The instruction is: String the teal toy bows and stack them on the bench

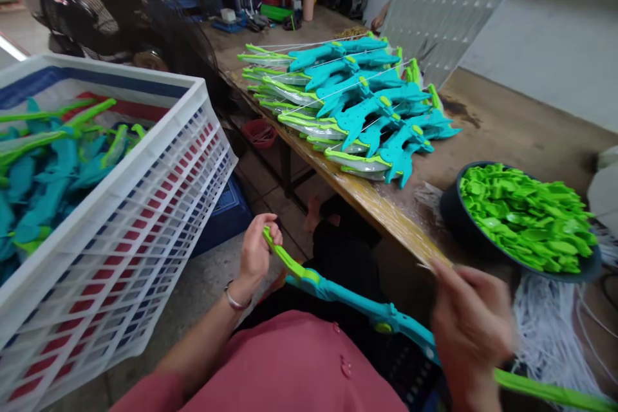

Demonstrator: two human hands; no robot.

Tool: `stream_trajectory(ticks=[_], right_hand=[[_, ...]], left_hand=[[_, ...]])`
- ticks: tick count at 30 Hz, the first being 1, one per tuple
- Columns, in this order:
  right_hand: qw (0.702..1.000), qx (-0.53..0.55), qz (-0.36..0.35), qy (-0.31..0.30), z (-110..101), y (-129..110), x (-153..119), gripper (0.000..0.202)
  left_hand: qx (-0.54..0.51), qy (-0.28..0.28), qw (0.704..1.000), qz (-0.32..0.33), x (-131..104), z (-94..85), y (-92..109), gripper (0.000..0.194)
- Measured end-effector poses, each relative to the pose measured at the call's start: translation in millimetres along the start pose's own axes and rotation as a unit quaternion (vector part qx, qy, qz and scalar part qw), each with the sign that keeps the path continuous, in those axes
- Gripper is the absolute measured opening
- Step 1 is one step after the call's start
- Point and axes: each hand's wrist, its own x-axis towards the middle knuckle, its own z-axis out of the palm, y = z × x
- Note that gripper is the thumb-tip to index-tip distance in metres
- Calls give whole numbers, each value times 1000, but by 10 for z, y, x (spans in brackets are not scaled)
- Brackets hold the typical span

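Observation:
A teal toy bow (pixel 357 301) with lime-green limbs lies across my lap, running from lower centre to the right edge. My left hand (pixel 255 251) is closed around the tip of its left green limb (pixel 290 261). My right hand (pixel 470 318), somewhat blurred, is raised in front of the bow's right half and hides part of it. Its fingers are pinched together, with a short bit of white string (pixel 423 265) showing at the fingertips. How far the string runs inside the hand is hidden.
Strung toy bows (pixel 357 96) are stacked on the wooden table (pixel 521 116). A dark basin (pixel 451 206) holds small green plastic parts, with white strings (pixel 550 328) below. A white crate (pixel 193 161) of bow pieces stands left. Another person's hand (pixel 380 16) shows behind the stack.

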Motion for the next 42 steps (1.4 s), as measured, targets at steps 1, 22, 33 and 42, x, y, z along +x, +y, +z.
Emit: stream_trajectory(ticks=[1, 22, 33, 42], right_hand=[[999, 20, -26, -24, 157, -258, 123, 27], [928, 275, -164, -190, 845, -1713, 456, 16], [920, 274, -179, -216, 844, -1695, 424, 18], [911, 278, -200, -228, 890, -1687, 404, 17]], left_hand=[[-11, -24, 1000, 10, -40, 75, 51, 49], [-146, -204, 962, 110, -578, 303, 660, 27], [-116, -167, 976, 82, -582, 253, 634, 31], [-86, -150, 982, 77, -619, 274, 706, 44]])
